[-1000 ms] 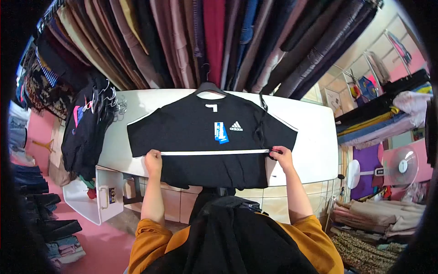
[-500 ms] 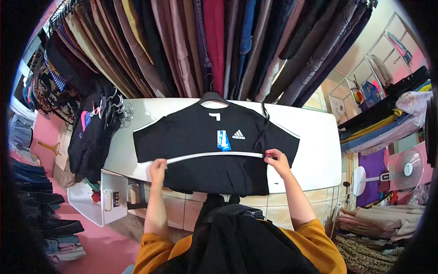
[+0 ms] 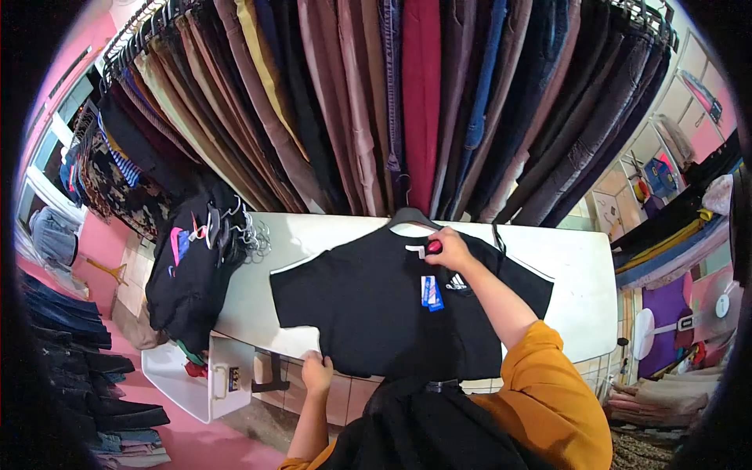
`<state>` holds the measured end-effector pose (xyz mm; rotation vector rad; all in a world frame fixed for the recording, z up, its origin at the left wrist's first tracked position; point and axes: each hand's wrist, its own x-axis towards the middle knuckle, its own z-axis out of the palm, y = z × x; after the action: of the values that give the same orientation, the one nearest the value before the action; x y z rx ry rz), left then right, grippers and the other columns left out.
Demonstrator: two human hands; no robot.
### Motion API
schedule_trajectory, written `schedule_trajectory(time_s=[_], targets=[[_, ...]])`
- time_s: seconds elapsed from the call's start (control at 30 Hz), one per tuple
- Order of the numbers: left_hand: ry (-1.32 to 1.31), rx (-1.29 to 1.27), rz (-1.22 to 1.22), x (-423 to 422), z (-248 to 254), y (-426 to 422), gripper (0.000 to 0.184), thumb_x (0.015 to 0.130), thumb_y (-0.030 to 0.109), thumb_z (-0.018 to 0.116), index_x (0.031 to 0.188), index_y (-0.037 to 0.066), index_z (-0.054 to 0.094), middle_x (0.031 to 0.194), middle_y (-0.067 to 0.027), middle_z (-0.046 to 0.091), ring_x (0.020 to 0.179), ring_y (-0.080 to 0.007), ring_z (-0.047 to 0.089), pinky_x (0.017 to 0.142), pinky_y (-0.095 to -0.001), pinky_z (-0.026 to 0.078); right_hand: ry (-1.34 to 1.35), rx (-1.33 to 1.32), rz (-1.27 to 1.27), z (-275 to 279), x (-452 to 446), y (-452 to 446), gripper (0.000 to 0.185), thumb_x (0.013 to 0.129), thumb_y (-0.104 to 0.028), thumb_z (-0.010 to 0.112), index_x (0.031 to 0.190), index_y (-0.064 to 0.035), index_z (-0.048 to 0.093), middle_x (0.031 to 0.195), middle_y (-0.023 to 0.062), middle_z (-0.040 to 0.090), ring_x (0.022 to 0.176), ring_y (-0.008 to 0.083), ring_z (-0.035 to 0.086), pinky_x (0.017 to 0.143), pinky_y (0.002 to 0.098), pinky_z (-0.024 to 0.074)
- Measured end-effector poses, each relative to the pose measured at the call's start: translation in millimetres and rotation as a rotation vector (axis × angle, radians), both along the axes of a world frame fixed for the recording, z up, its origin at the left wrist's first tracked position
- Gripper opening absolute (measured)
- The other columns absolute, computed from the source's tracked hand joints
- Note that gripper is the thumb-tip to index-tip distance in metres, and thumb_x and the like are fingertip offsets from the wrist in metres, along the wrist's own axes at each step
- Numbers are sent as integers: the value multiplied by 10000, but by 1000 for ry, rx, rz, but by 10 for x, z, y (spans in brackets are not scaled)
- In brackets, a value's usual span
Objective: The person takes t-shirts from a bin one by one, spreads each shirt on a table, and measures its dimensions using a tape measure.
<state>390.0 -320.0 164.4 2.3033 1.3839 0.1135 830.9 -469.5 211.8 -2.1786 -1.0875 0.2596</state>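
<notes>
A black adidas T-shirt (image 3: 368,301) on a black hanger (image 3: 411,217) lies spread on the white table (image 3: 576,274), a blue and white tag (image 3: 432,294) on its chest. Near the collar is my right hand (image 3: 450,252), its fingers closed around a small round red-and-black tape measure (image 3: 433,247). No white tape strip shows now. At the shirt's lower left corner, by the table's front edge, my left hand (image 3: 316,373) is closed with its fingertips on the hem; its grip is partly hidden.
Trousers (image 3: 352,117) hang in a dense row behind the table. A black garment heap with loose hangers (image 3: 200,258) covers the table's left end. A white bin (image 3: 176,376) stands below it. Folded clothes (image 3: 674,384) and a fan (image 3: 719,305) are at right.
The white tape stretched across the shirt's chest is no longer visible. My right hand has moved up to the collar with the case; my left hand has moved down to the hem. The view has shifted.
</notes>
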Motion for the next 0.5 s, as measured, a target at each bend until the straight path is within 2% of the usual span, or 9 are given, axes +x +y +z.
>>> schedule_trajectory(time_s=[0.07, 0.13, 0.17, 0.2, 0.27, 0.3, 0.33, 0.47, 0.5], targets=[[25, 29, -50, -43, 59, 72, 234, 760, 175, 659, 853, -6, 544, 779, -201, 602, 755, -398, 601, 687, -448, 481, -61, -139, -53, -37, 194, 150, 495, 543, -255, 783, 988, -78, 658, 1017, 149, 543, 1034, 333, 504, 884, 393, 439], [-14, -126, -12, -114, 76, 140, 194, 748, 145, 652, 826, -7, 559, 803, -201, 618, 733, -401, 608, 675, -433, 486, -106, -252, -82, -158, 250, 191, 487, 536, -245, 786, 985, -122, 638, 1072, 121, 524, 1082, 322, 478, 885, 428, 432], [-33, -69, -94, -225, -13, 200, 157, 792, 108, 615, 858, -9, 534, 787, -186, 616, 630, -350, 637, 582, -386, 510, -101, -249, -88, -212, 223, 202, 487, 536, -245, 786, 985, -122, 638, 1072, 121, 524, 1082, 322, 478, 885, 428, 432], [-27, -67, -101, -274, 19, 240, 157, 792, 108, 615, 858, -9, 534, 787, -186, 616, 630, -350, 637, 582, -386, 510, -101, -287, -77, -236, 157, 198, 507, 540, -245, 796, 1004, -140, 620, 1108, 103, 511, 1106, 313, 467, 882, 458, 431], [-403, -576, 276, -349, 74, 298, 98, 848, 60, 535, 919, 5, 496, 753, -140, 583, 565, -270, 646, 491, -335, 518, -138, -316, -29, -284, 29, 149, 572, 539, -245, 809, 1049, -157, 567, 1105, 95, 511, 1100, 310, 482, 865, 483, 443], [-503, -650, 288, -429, 5, 392, 84, 883, 35, 446, 963, 10, 443, 791, -128, 542, 520, -219, 629, 419, -295, 510, -127, -317, 1, -237, -64, 116, 565, 538, -247, 809, 1040, -153, 566, 1089, 109, 514, 1077, 320, 497, 850, 481, 453], [-587, -677, 428, -464, -49, 458, 104, 874, 38, 420, 972, 3, 423, 824, -144, 526, 510, -237, 624, 416, -319, 517, -117, -319, 30, -206, -153, 77, 559, 538, -249, 808, 1030, -149, 564, 1073, 122, 516, 1054, 331, 512, 836, 478, 463], [-552, -356, 459, -591, -66, 969, 118, 851, 32, 416, 968, 17, 429, 812, -115, 501, 506, -214, 627, 380, -287, 480, 40, -207, 43, -235, -647, -266, 519, 553, -251, 778, 996, -108, 546, 1033, 172, 506, 986, 377, 528, 809, 448, 485], [-459, -218, 406, -342, 344, 904, 119, 855, 35, 427, 968, 1, 446, 811, -132, 522, 580, -238, 646, 447, -308, 495, 51, -174, -14, -176, -796, -395, 520, 554, -251, 774, 996, -100, 544, 1024, 170, 499, 975, 374, 527, 810, 442, 483]])
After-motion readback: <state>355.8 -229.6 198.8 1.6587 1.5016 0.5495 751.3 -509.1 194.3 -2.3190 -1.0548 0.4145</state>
